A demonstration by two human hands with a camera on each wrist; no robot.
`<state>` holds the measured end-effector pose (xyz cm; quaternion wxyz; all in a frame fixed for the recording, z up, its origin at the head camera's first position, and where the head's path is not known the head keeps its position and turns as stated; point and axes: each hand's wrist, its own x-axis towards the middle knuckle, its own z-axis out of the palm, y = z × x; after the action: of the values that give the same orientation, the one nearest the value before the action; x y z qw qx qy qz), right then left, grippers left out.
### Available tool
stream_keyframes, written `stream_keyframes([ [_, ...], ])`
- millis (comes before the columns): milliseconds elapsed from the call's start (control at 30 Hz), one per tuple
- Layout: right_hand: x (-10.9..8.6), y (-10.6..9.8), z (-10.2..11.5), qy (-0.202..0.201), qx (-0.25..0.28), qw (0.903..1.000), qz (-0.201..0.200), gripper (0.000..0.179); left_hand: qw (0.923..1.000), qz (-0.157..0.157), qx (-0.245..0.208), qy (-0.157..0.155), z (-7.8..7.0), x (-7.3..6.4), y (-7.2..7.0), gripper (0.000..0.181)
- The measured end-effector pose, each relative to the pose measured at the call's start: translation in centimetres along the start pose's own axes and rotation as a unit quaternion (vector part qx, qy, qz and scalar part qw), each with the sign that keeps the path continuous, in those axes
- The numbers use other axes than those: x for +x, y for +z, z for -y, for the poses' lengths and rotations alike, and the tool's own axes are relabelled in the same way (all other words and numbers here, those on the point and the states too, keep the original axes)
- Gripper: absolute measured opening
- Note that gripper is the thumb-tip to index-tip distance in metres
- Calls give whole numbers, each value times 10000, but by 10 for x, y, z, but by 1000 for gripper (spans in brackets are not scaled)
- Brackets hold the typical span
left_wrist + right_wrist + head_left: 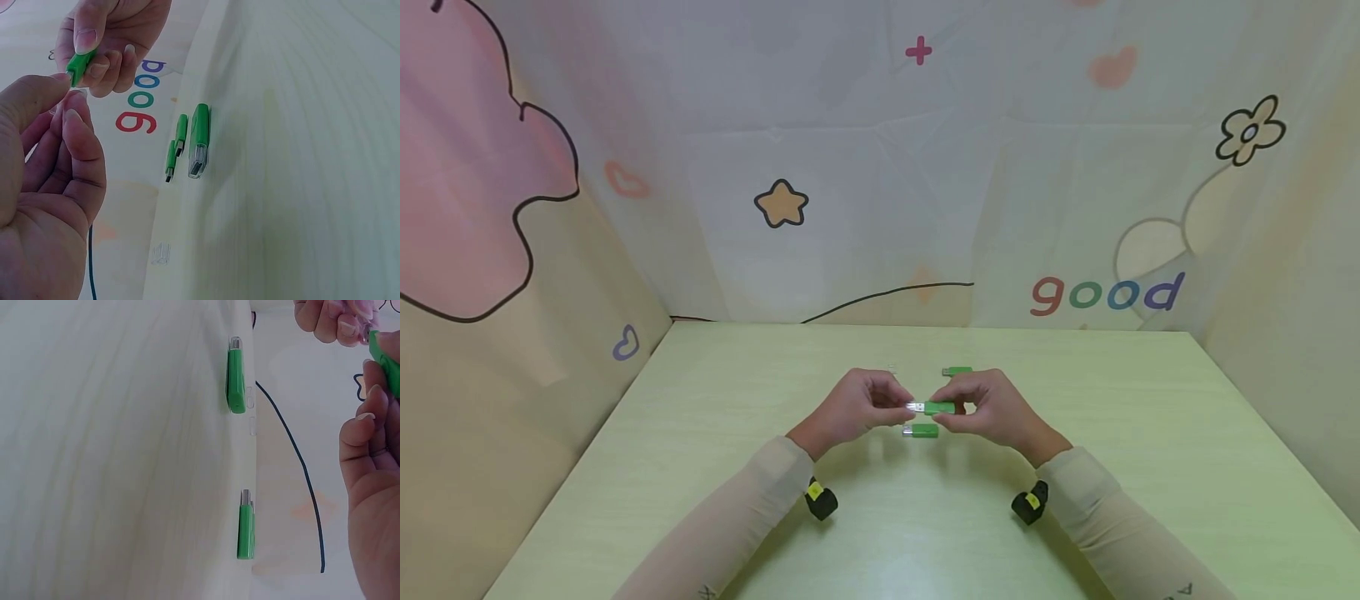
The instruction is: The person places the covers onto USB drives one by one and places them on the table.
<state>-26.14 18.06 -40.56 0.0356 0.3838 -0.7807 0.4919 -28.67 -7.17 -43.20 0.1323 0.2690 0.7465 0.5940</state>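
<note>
In the head view, both hands meet over the table around a green USB flash drive (pixel 939 407) with a bright metal plug. My right hand (pixel 992 410) pinches its green body between thumb and fingers. At the plug end, the thumb and fingertips of my left hand (pixel 861 406) pinch the tip; I cannot tell whether a clear cap sits between them. Just below the hands lies another green flash drive (pixel 921 431), its plug inside a clear cap (pixel 197 161). Beyond the right hand is a flash drive (pixel 957 371) with a bare plug, beside a similar drive (pixel 170 160).
Small clear caps (pixel 160 253) lie toward the back of the pale table (pixel 700 500). A printed cloth (pixel 850 250) stands along the table's back edge and sides. Each wrist carries a small black camera (pixel 822 502).
</note>
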Motion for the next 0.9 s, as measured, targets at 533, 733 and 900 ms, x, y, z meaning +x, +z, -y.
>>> stream_keyframes([
  [533, 0, 2, -3, -270, -65, 9996, -18, 16, 9999, 45, 146, 67, 1, 1, 1, 17],
  [733, 2, 2, -2, -257, -189, 9995, -22, 17, 9999, 52, 139, 74, 0, 1, 2, 17],
  [900, 2, 3, -1, -223, -225, 9995, 4, 17, 9998, 56, 181, 72, -1, 0, 3, 16],
])
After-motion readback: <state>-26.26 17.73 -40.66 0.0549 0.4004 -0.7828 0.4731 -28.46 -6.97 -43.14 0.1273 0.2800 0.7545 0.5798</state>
